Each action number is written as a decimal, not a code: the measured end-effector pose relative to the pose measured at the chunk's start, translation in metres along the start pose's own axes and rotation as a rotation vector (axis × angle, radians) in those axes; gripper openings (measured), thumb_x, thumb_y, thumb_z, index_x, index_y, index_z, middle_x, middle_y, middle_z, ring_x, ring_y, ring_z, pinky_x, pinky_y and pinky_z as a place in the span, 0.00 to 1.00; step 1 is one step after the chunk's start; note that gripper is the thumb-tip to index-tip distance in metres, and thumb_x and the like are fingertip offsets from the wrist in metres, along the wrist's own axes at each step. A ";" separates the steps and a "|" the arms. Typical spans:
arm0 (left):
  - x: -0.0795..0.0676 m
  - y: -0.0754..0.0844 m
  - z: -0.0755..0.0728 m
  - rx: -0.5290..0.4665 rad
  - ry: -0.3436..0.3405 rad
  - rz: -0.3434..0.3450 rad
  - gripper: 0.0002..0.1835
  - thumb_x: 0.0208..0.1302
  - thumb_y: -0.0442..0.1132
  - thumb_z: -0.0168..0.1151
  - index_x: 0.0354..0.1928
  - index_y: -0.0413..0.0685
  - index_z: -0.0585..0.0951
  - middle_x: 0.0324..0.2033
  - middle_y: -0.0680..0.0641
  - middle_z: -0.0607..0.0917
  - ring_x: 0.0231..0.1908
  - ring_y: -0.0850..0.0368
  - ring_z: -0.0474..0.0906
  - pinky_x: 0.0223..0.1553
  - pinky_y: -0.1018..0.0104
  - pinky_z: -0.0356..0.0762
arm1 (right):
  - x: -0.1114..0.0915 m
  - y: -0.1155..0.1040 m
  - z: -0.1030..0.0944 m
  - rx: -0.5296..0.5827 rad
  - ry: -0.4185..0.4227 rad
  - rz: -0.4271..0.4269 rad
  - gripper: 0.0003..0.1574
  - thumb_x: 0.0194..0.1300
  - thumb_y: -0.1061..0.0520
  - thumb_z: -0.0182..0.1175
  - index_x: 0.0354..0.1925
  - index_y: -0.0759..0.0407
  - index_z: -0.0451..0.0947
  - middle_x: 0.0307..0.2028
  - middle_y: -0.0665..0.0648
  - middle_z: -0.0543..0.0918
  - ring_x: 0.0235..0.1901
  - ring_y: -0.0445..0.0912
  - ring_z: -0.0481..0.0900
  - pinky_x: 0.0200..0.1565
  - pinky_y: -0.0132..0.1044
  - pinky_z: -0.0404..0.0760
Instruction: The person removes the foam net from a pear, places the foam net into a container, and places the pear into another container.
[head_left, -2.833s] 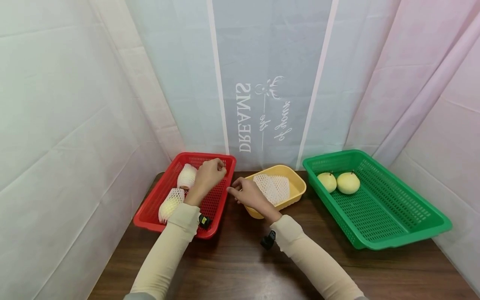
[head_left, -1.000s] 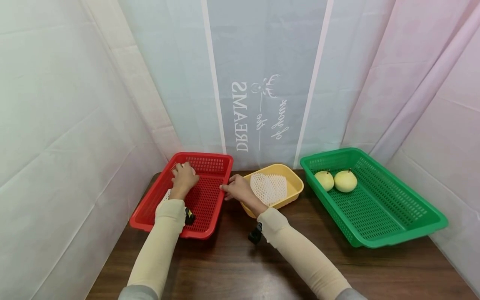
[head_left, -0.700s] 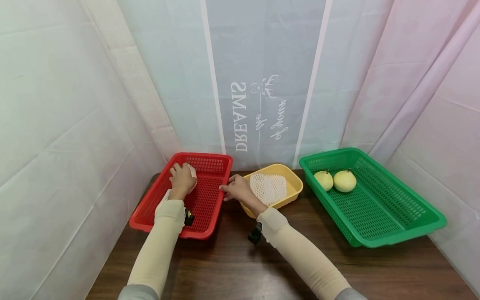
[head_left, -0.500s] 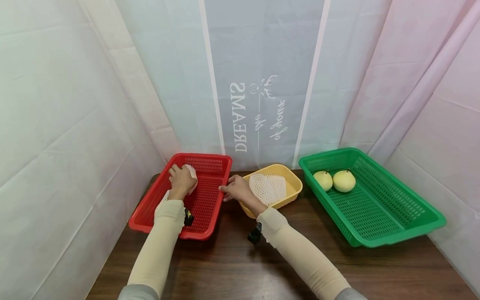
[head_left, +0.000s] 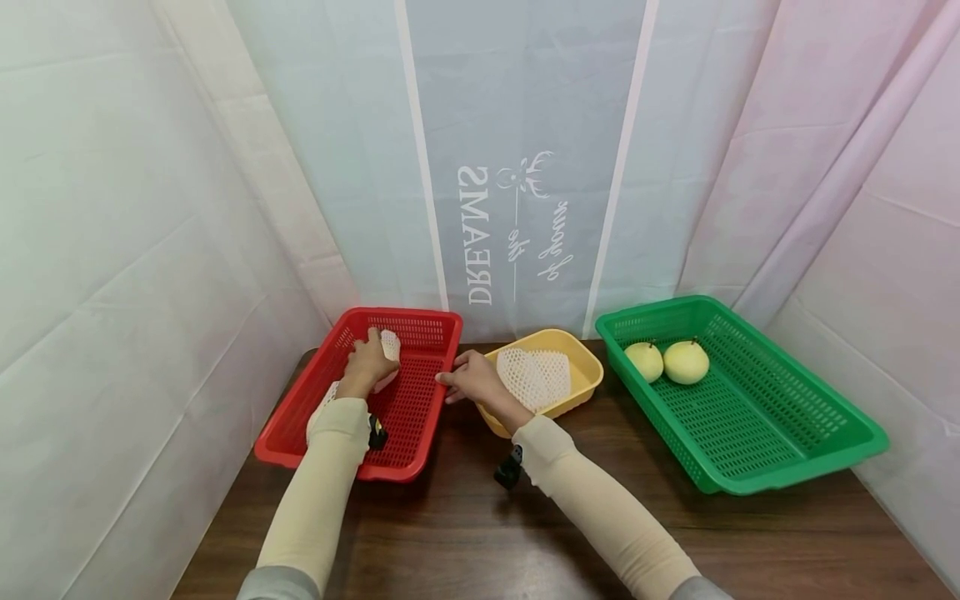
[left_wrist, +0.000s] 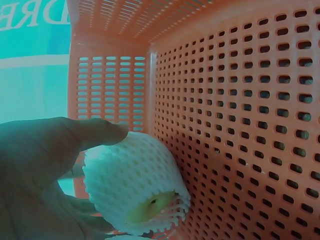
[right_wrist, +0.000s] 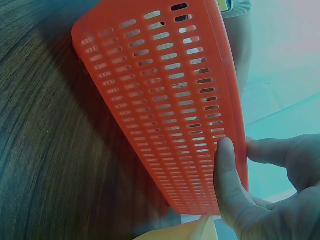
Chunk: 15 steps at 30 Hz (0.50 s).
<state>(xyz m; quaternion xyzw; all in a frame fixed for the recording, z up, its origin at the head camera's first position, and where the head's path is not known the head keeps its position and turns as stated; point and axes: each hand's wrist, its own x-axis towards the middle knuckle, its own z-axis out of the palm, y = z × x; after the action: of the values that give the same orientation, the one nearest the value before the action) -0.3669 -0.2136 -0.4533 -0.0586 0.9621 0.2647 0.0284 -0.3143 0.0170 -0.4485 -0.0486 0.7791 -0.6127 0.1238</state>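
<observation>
In the head view my left hand reaches into the red basket and holds a pear in a white foam net. The left wrist view shows the thumb on top of the net and the fingers round its far side; the pear's yellow end shows at the net's opening. A second netted pear lies nearer, partly hidden by the left wrist. My right hand pinches the basket's right rim, the thumb against the outer wall in the right wrist view.
A yellow tray with white foam nets stands in the middle, partly behind the right wrist. On the right, a green basket holds two bare pears. All stand on a dark wooden table, with cloth walls around.
My left hand has moved left and down in the red basket and taken hold of the far netted pear, which has shifted slightly right. My right hand has come onto the rim.
</observation>
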 end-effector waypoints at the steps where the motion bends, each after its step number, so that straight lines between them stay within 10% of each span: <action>1: 0.000 0.000 0.000 -0.001 -0.005 -0.005 0.44 0.70 0.44 0.68 0.77 0.35 0.53 0.68 0.20 0.64 0.68 0.19 0.66 0.66 0.26 0.70 | 0.000 0.000 0.000 0.000 0.001 0.001 0.28 0.72 0.62 0.68 0.61 0.74 0.69 0.39 0.69 0.89 0.25 0.45 0.88 0.33 0.38 0.90; 15: -0.004 -0.001 -0.002 0.005 -0.051 -0.025 0.47 0.70 0.46 0.67 0.79 0.29 0.53 0.65 0.20 0.69 0.65 0.22 0.71 0.64 0.30 0.74 | 0.002 0.002 0.001 0.026 -0.006 -0.011 0.24 0.72 0.63 0.68 0.59 0.75 0.73 0.41 0.71 0.90 0.27 0.47 0.90 0.42 0.46 0.91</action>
<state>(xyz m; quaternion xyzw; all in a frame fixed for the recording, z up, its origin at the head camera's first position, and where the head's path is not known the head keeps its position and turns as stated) -0.3629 -0.2155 -0.4518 -0.0637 0.9609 0.2635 0.0562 -0.3155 0.0162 -0.4507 -0.0531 0.7705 -0.6231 0.1235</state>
